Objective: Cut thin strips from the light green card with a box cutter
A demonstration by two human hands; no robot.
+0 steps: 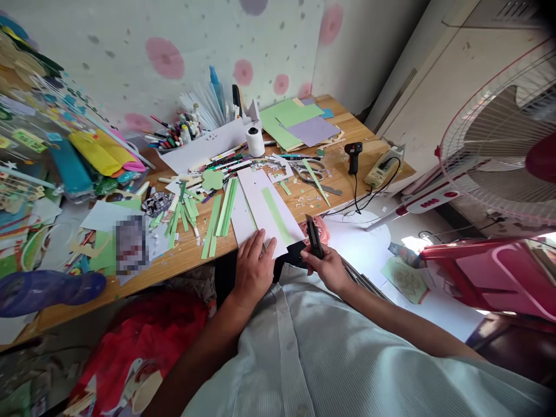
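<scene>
My left hand [255,263] lies with its fingers stretched out on the near end of a white sheet [257,200] at the table's front edge. A light green paper strip [278,215] lies on this sheet, to the right of my fingers. In my right hand [326,267] I grip a black utility knife [313,236], raised in front of the table edge, its tip pointing up and away from me. The knife is apart from the paper. Several cut green strips [226,208] lie to the left of the white sheet.
Behind the sheet stand a white thread spool [255,142] and a box of pens [204,145]. Scissors [310,171] and paper scraps lie to the right, near a barcode-scanner-shaped black tool [353,156]. Coloured sheets [299,123] are stacked at the back. A fan [512,133] stands right.
</scene>
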